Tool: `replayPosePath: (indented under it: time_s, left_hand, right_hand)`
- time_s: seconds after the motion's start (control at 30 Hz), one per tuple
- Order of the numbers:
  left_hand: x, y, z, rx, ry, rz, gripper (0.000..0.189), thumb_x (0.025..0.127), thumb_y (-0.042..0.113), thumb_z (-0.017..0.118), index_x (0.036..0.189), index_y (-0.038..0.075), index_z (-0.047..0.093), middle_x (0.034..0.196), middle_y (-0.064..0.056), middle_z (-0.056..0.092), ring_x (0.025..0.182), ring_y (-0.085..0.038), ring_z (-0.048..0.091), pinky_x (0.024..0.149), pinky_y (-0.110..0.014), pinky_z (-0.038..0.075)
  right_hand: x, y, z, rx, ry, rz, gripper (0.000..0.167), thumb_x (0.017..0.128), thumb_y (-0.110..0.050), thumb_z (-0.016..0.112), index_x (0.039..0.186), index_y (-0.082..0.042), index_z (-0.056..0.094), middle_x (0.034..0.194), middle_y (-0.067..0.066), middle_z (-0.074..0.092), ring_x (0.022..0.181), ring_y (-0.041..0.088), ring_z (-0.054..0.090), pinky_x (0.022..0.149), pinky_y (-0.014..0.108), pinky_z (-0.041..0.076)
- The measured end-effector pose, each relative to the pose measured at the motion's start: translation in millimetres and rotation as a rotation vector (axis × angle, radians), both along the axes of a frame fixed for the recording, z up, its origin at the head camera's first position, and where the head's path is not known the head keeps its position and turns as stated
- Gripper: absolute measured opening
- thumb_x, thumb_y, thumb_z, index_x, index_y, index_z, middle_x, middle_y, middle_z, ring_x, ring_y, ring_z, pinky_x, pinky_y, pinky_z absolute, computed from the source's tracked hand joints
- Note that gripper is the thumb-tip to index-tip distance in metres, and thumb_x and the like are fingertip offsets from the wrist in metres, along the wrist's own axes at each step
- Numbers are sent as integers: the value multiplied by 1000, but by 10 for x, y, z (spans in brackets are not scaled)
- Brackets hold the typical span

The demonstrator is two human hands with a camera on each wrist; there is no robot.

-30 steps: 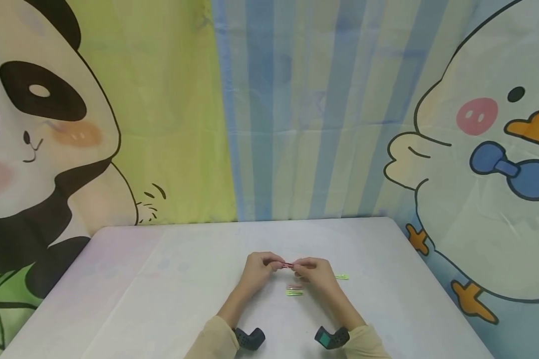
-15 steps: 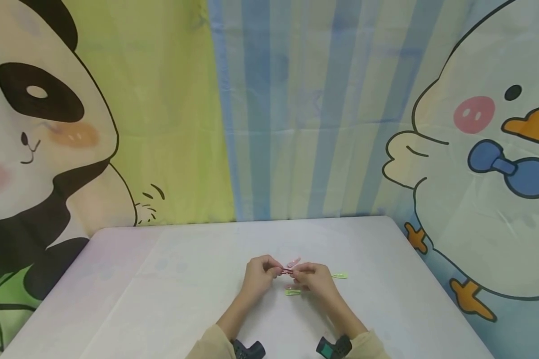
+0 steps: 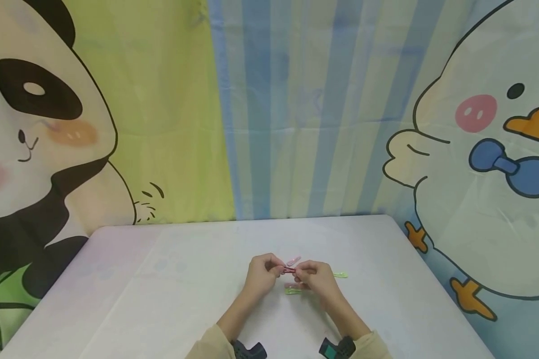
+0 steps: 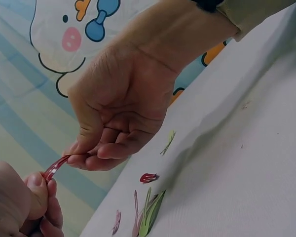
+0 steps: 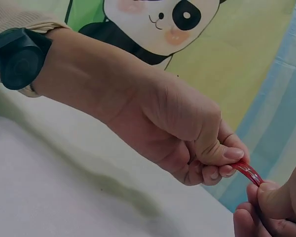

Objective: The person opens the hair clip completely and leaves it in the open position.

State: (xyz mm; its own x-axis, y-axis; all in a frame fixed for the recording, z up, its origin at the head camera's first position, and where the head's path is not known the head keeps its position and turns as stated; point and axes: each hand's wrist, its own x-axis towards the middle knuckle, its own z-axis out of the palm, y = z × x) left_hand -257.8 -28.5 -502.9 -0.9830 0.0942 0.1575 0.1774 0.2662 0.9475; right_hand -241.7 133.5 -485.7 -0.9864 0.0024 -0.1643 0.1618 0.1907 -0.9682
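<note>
Both hands meet in the air over the table, stretched around one red snap hair clip (image 3: 289,270). My left hand (image 3: 261,274) pinches one end between thumb and fingers. At the other end, my right hand (image 3: 315,276) pinches it the same way. The right wrist view shows the clip (image 5: 247,173) slightly arched between the two pairs of fingertips. Beneath the hands lie green hair clips (image 3: 293,291) beside pink ones, and another red clip (image 4: 148,177) shows on the table in the left wrist view.
A pink hair clip (image 3: 293,261) lies just beyond the hands. One light green clip group (image 3: 340,275) sits right of the right hand. The white table (image 3: 161,299) ends at a cartoon-printed curtain (image 3: 292,109) behind it.
Both hands have come slightly nearer and lower with the red hair clip, still pinching it at its ends. The pink clip beyond them has come into sight.
</note>
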Motion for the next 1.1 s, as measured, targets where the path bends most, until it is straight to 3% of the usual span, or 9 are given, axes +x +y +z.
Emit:
replayPosePath:
  time_s: [0.17, 0.27, 0.37, 0.53, 0.63, 0.73, 0.93, 1.1]
  left_hand:
    - [-9, -25, -4, 10, 38, -53, 6, 85, 6, 67, 81, 9, 70, 78, -4, 69, 69, -9, 60, 62, -22, 49]
    - [-42, -71, -58, -28, 111, -112, 4, 87, 16, 68, 86, 15, 72, 83, 1, 71, 72, -6, 59, 65, -21, 48]
    - [-92, -131, -121, -108, 243, -164, 9, 85, 22, 71, 93, 18, 74, 87, 7, 72, 73, -3, 57, 66, -20, 47]
    - [-146, -198, -172, -237, 495, -200, 19, 81, 17, 74, 100, 12, 74, 87, 9, 71, 72, 0, 55, 65, -19, 47]
    - [-152, -215, -170, -266, 585, -198, 19, 80, 15, 75, 99, 10, 75, 84, 8, 71, 72, 0, 56, 65, -18, 48]
    - [-152, -222, -170, -280, 619, -186, 19, 80, 15, 75, 98, 11, 75, 83, 7, 71, 72, 0, 58, 64, -18, 48]
    - [-164, -226, -204, -295, 616, -157, 18, 79, 17, 75, 96, 13, 76, 83, 7, 72, 71, -1, 59, 63, -19, 48]
    - [-165, -222, -221, -242, 599, -139, 18, 77, 16, 77, 95, 13, 77, 82, 5, 73, 70, -3, 61, 61, -25, 50]
  right_hand:
    - [-23, 26, 0, -6, 7, -17, 14, 88, -5, 63, 97, 5, 65, 88, 18, 69, 73, 14, 64, 70, 32, 56]
    - [-38, 61, -18, -3, 8, -27, 16, 88, -8, 65, 98, 4, 66, 89, 17, 70, 74, 15, 64, 69, 31, 56]
    - [-62, 88, -30, -22, -3, -28, 17, 88, -10, 66, 99, 4, 66, 91, 17, 70, 75, 15, 64, 70, 31, 56]
    - [-91, 110, -39, -32, -24, -9, 19, 88, -10, 66, 100, 4, 66, 91, 17, 70, 74, 15, 64, 69, 30, 56]
    - [-96, 118, -37, -24, -23, 18, 20, 88, -11, 65, 102, 4, 66, 92, 15, 71, 75, 15, 64, 70, 31, 56]
    - [-91, 130, -37, -14, -1, 54, 22, 89, -11, 65, 104, 4, 66, 93, 15, 71, 78, 17, 64, 73, 35, 56]
    - [-91, 174, -41, 25, 45, 121, 28, 89, -19, 66, 107, 3, 67, 100, 15, 70, 88, 25, 66, 77, 36, 56]
    - [-132, 232, -81, 56, 75, 182, 36, 88, -29, 67, 112, -2, 67, 108, 12, 70, 97, 27, 66, 81, 34, 55]
